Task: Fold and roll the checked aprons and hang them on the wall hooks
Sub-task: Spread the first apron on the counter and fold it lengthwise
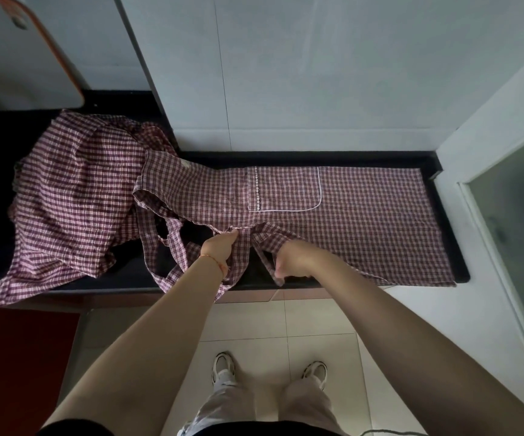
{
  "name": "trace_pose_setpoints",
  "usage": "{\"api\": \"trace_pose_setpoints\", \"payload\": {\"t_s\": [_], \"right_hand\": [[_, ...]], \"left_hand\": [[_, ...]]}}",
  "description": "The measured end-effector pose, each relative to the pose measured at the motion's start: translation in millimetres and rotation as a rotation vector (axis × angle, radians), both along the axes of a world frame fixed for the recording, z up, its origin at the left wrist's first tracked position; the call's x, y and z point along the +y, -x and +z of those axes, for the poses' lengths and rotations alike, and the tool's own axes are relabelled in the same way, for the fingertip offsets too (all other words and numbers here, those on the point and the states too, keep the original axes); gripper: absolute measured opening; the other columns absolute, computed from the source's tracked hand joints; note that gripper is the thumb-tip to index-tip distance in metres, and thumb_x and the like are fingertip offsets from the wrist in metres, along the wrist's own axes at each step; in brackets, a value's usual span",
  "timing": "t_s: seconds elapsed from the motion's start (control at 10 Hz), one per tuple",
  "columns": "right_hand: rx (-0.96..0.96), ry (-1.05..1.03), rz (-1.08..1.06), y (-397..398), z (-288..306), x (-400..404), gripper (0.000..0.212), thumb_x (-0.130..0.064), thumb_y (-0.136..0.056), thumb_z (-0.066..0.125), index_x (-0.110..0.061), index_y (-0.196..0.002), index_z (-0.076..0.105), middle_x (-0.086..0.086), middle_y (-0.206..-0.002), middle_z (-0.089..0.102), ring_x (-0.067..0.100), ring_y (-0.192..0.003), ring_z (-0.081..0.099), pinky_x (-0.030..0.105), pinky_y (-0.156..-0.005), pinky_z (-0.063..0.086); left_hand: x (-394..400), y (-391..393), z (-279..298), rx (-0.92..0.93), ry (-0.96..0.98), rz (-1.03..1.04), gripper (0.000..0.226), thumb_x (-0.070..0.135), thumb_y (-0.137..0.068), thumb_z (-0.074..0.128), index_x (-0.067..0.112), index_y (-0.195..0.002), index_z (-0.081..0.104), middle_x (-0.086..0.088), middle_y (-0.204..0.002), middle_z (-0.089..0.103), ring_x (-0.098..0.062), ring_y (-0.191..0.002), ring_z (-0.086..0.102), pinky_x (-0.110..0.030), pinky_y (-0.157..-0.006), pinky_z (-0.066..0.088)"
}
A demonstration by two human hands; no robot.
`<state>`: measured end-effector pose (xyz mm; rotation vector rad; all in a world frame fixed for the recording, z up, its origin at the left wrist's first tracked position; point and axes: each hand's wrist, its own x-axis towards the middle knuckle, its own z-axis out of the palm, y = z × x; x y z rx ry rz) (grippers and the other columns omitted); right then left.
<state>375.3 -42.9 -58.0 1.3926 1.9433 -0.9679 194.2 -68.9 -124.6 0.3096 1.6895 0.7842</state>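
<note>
I stand at a black counter (436, 166) with one checked apron (364, 221) spread flat across it, its skirt running off to my right and its bib end pointing left. The apron's pocket (285, 190), edged in white piping, faces up just beyond my hands. My left hand (218, 247) reaches to the near edge of the cloth at the waist and pinches a small gather of fabric between thumb and fingertips. A thin red thread (215, 262) circles that wrist. My right hand (293, 261) lies close beside it, a little nearer to me, knuckles up, fingers curled around the near edge of the apron where it folds over the counter's front lip. The apron's straps (172, 243) loop loosely to the left of my left hand and one hangs down over the counter's edge below my left wrist. A second checked apron (75, 196) lies in a crumpled heap farther left on the counter, well apart from both hands, one corner drooping off the front. A white board with an orange rim (18, 58) leans at the back left. Below, my white shoes (223, 368) stand on pale floor tiles (248, 322), with a dark red mat (18, 357) to the left.
</note>
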Motion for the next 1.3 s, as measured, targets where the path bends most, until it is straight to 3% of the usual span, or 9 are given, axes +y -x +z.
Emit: {"api": "trace_pose_setpoints", "payload": {"t_s": [0.1, 0.3, 0.5, 0.6, 0.8, 0.9, 1.0, 1.1, 1.3], "right_hand": [[0.319, -0.271, -0.028, -3.0, -6.8, -2.7, 0.029, -0.019, -0.087, 0.069, -0.012, -0.060, 0.062, 0.003, -0.087, 0.055, 0.009, -0.073, 0.053, 0.019, -0.062, 0.039], [0.455, -0.171, -0.219, -0.4, -11.2, -13.3, 0.017, -0.016, -0.091, 0.062, -0.003, -0.079, 0.060, 0.006, -0.072, 0.058, 0.021, -0.066, 0.055, 0.027, -0.057, 0.038], [0.414, 0.196, -0.377, 15.9, -22.1, -23.3, 0.023, -0.020, -0.089, 0.065, -0.004, -0.074, 0.067, 0.004, -0.070, 0.068, 0.017, -0.070, 0.064, 0.027, -0.071, 0.049], [0.666, 0.473, -0.674, 11.8, -4.6, -24.7, 0.032, -0.023, -0.100, 0.054, 0.004, -0.091, 0.067, 0.018, -0.085, 0.073, 0.031, -0.082, 0.072, 0.041, -0.092, 0.056], [0.066, 0.676, -0.583, -32.8, -1.6, -20.9, 0.034, -0.020, -0.105, 0.042, 0.006, -0.119, 0.059, 0.022, -0.104, 0.065, 0.042, -0.099, 0.067, 0.037, -0.061, 0.061], [-0.196, 0.767, -0.300, -47.7, -4.4, -25.1, 0.042, -0.019, -0.101, 0.055, 0.005, -0.135, 0.050, 0.030, -0.126, 0.059, 0.043, -0.119, 0.060, 0.037, -0.071, 0.060], [-0.239, 0.525, -0.075, -46.4, -9.0, -19.0, 0.047, -0.025, -0.093, 0.068, -0.002, -0.132, 0.057, 0.018, -0.130, 0.062, 0.030, -0.111, 0.067, 0.041, -0.092, 0.057], [-0.053, 0.011, -0.064, -28.1, -11.9, -12.4, 0.014, -0.017, -0.091, 0.065, -0.008, -0.101, 0.068, 0.007, -0.095, 0.069, 0.021, -0.083, 0.068, 0.031, -0.075, 0.058], [0.304, -0.162, -0.097, 6.9, -15.7, -21.7, 0.024, -0.011, -0.096, 0.053, -0.012, -0.105, 0.075, 0.007, -0.106, 0.071, 0.027, -0.094, 0.066, 0.034, -0.079, 0.052]], "left_hand": [[-3.1, 0.3, 1.4, 0.008, 0.012, 0.028, 0.045, 0.030, -0.097, 0.060, 0.003, -0.133, 0.057, -0.019, -0.136, 0.059, -0.036, -0.124, 0.057, -0.043, -0.097, 0.051], [-7.9, -0.8, 3.0, -0.101, 0.045, 0.126, 0.037, 0.024, -0.088, 0.073, 0.003, -0.118, 0.069, -0.010, -0.114, 0.071, -0.028, -0.109, 0.067, -0.041, -0.102, 0.051], [-20.3, 1.6, 18.0, 0.324, -0.074, -0.052, 0.031, 0.012, -0.082, 0.077, 0.010, -0.110, 0.061, 0.000, -0.088, 0.065, -0.016, -0.078, 0.063, -0.029, -0.066, 0.053], [-23.5, 2.1, 21.3, 0.391, -0.137, -0.003, 0.041, 0.008, -0.083, 0.074, 0.024, -0.113, 0.051, 0.004, -0.084, 0.060, -0.010, -0.070, 0.056, -0.023, -0.054, 0.041], [-20.7, -5.5, 18.4, 0.408, -0.162, 0.018, 0.039, 0.008, -0.085, 0.072, 0.027, -0.118, 0.064, -0.003, -0.098, 0.067, -0.013, -0.074, 0.058, -0.022, -0.060, 0.045], [-21.1, -4.8, 15.2, 0.398, -0.141, -0.021, 0.041, 0.004, -0.086, 0.067, 0.028, -0.118, 0.066, -0.007, -0.102, 0.070, -0.010, -0.062, 0.055, -0.020, -0.051, 0.043], [-23.6, -4.2, 15.2, 0.397, -0.114, -0.154, 0.040, 0.001, -0.087, 0.061, 0.026, -0.118, 0.069, -0.008, -0.108, 0.071, -0.011, -0.055, 0.052, -0.022, -0.048, 0.043], [-27.4, -4.0, 20.0, 0.444, -0.084, -0.302, 0.030, 0.009, -0.090, 0.061, 0.021, -0.116, 0.071, 0.004, -0.082, 0.065, -0.011, -0.056, 0.051, -0.021, -0.051, 0.043], [-34.7, -3.9, 20.1, 0.535, -0.073, -0.528, 0.037, 0.044, -0.074, 0.080, 0.025, -0.102, 0.066, 0.002, -0.100, 0.062, -0.015, -0.085, 0.062, -0.027, -0.069, 0.053]]}}
